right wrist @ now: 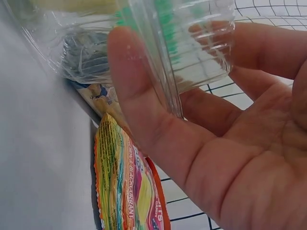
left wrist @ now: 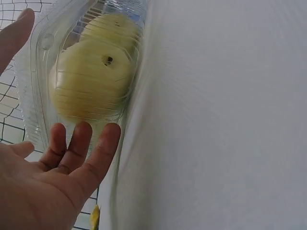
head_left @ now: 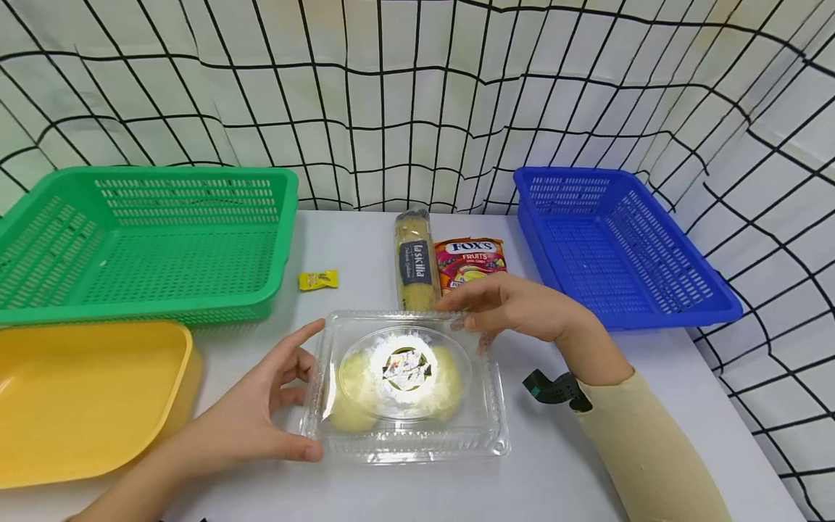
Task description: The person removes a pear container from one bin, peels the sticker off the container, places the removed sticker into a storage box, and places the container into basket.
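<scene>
Fingers of left hand (head_left: 251,417) spread, touching the near-left corner of one clear ribbed plastic clamshell (head_left: 407,384); right hand (head_left: 518,308) pinches its far-right rim. It sits mid-surface (head_left: 587,464), holding two round pale-yellow fruits (left wrist: 91,81). Three perforated or smooth plastic bins: green (head_left: 146,239), blue (head_left: 620,243), yellow (head_left: 85,395).

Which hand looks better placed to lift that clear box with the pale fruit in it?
Probably the right hand: its thumb and fingers already pinch the far corner of the clear box. The left hand lies open along the near left edge, fingers straight, steadying rather than gripping.
</scene>
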A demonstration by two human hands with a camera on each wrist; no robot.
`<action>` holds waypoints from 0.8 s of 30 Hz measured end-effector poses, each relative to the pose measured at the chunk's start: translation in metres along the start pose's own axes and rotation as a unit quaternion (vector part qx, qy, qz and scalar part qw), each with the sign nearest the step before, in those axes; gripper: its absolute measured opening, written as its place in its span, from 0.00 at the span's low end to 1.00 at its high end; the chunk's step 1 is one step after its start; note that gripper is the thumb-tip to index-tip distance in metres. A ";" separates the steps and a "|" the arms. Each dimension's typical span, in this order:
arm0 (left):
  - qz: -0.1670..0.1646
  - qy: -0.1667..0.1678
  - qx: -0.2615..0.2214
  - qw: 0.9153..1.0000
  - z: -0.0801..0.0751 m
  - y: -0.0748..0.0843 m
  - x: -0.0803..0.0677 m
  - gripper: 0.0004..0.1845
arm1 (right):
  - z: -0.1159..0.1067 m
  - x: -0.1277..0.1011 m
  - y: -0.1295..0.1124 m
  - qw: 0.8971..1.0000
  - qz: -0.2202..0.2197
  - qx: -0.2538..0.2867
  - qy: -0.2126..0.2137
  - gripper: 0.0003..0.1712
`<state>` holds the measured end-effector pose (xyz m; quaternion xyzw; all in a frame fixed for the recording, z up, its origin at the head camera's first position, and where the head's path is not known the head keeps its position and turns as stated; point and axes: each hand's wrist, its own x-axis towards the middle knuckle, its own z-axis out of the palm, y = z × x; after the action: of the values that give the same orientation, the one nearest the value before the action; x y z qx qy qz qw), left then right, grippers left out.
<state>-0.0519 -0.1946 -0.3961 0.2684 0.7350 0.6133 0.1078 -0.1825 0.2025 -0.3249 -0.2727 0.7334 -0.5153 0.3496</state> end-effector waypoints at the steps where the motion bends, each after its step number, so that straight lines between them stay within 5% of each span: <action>1: 0.001 0.005 0.018 1.000 0.001 0.000 -0.001 0.75 | 0.000 0.000 0.000 1.000 -0.001 -0.002 -0.001 0.25; 6: 0.008 0.025 0.079 0.997 0.000 -0.002 -0.003 0.76 | 0.000 0.000 0.000 1.000 -0.004 -0.005 -0.004 0.25; 16: 0.058 0.001 0.085 0.995 -0.002 -0.011 -0.002 0.80 | 0.004 -0.001 -0.005 0.998 -0.004 -0.067 0.008 0.24; 24: 0.050 0.000 0.111 0.993 0.000 -0.009 -0.002 0.82 | 0.007 -0.009 -0.016 0.993 0.015 -0.107 0.036 0.22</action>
<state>-0.0527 -0.1964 -0.4047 0.3149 0.7843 0.5324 0.0467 -0.1710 0.2001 -0.3092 -0.2789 0.8005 -0.4380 0.2994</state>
